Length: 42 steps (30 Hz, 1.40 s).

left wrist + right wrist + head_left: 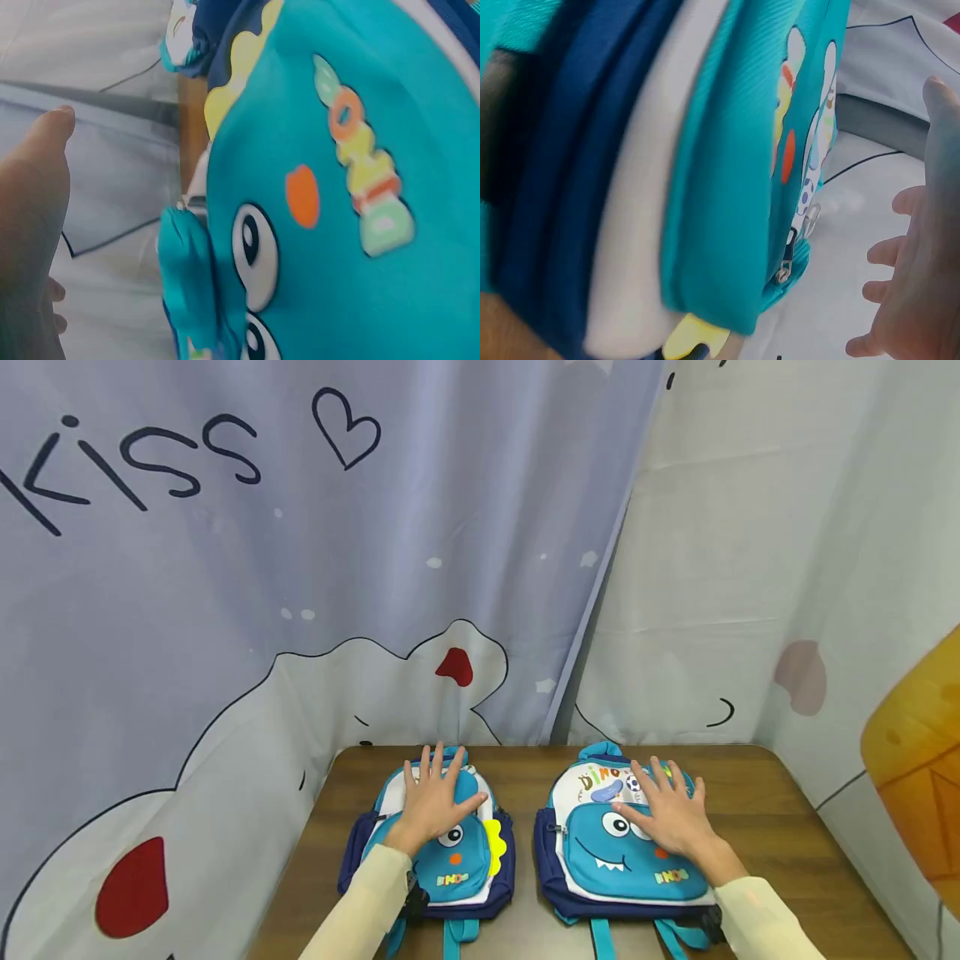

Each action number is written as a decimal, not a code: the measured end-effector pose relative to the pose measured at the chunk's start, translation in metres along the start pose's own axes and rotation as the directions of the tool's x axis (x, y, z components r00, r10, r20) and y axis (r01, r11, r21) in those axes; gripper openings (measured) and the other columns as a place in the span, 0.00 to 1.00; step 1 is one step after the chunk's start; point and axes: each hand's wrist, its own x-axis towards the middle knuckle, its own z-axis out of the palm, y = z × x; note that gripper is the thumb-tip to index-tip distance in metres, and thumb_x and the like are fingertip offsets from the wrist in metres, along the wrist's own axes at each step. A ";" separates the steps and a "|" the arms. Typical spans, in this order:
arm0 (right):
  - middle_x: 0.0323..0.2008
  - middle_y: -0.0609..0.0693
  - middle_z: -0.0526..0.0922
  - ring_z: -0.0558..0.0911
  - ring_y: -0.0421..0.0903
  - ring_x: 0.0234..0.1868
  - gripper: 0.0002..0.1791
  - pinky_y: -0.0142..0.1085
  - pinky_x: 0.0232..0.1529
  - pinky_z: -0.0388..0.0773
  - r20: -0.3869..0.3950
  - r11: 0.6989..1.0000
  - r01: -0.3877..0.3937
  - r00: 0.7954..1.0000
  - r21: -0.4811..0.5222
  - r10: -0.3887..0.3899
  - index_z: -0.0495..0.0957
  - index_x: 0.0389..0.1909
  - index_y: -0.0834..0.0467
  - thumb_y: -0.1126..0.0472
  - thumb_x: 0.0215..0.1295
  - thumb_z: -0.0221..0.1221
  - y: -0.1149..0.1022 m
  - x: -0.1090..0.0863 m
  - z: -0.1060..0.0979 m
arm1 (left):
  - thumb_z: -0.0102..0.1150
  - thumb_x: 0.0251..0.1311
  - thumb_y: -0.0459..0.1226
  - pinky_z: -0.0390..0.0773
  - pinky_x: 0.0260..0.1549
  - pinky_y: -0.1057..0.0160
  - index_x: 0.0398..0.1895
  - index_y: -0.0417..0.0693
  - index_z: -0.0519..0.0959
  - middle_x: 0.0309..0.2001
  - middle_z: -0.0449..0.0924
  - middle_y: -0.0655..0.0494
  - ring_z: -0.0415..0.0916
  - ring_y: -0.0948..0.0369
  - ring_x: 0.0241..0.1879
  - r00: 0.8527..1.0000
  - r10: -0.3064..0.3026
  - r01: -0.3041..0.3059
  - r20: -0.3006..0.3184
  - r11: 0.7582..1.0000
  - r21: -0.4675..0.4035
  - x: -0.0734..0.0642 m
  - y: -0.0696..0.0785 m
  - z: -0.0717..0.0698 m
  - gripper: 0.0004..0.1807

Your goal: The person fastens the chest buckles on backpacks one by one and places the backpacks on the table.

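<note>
Two small teal, white and navy dinosaur backpacks lie side by side on the table. Over the left backpack (459, 867) is my left hand (433, 806), its fingers spread and straight. My right hand (672, 818) is spread over the upper right part of the right backpack (622, 860). Both wrist views show a gap between hand and bag: the left hand (30, 210) stands off from the teal front pocket (345, 247), and the right hand (922, 247) from the other bag's pocket (720, 172). Neither hand grips anything.
The brown wooden table (300, 893) reaches back to a grey-lilac curtain (420, 527) with printed drawings. A pale curtain (720, 568) hangs at the right, with an orange-yellow object (918, 752) at that edge. Teal straps (602, 939) hang towards the table's near side.
</note>
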 end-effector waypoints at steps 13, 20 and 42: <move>0.82 0.72 0.49 0.46 0.77 0.80 0.56 0.84 0.67 0.32 0.010 1.000 -0.023 1.000 -0.008 0.023 0.53 0.85 0.55 0.21 0.70 0.50 0.016 -0.018 -0.008 | 0.45 0.67 0.75 0.43 0.76 0.24 0.88 0.60 0.50 0.85 0.47 0.39 0.41 0.37 0.84 0.991 0.132 -0.131 0.038 0.991 -0.043 0.027 0.051 -0.009 0.53; 0.81 0.72 0.52 0.47 0.78 0.80 0.57 0.84 0.67 0.34 0.004 0.999 -0.049 0.999 0.017 0.049 0.56 0.84 0.58 0.21 0.68 0.52 0.024 -0.025 -0.006 | 0.49 0.67 0.74 0.47 0.75 0.25 0.87 0.60 0.53 0.85 0.50 0.40 0.44 0.38 0.84 0.988 0.149 -0.146 0.037 0.987 -0.067 0.036 0.073 -0.001 0.52; 0.77 0.74 0.60 0.54 0.80 0.77 0.57 0.85 0.65 0.39 0.020 0.986 -0.165 0.986 0.009 0.165 0.57 0.83 0.57 0.19 0.68 0.50 0.049 -0.047 0.002 | 0.49 0.67 0.74 0.45 0.77 0.27 0.88 0.62 0.50 0.86 0.49 0.44 0.45 0.41 0.85 0.960 0.260 -0.248 0.099 0.962 -0.116 0.056 0.122 0.024 0.53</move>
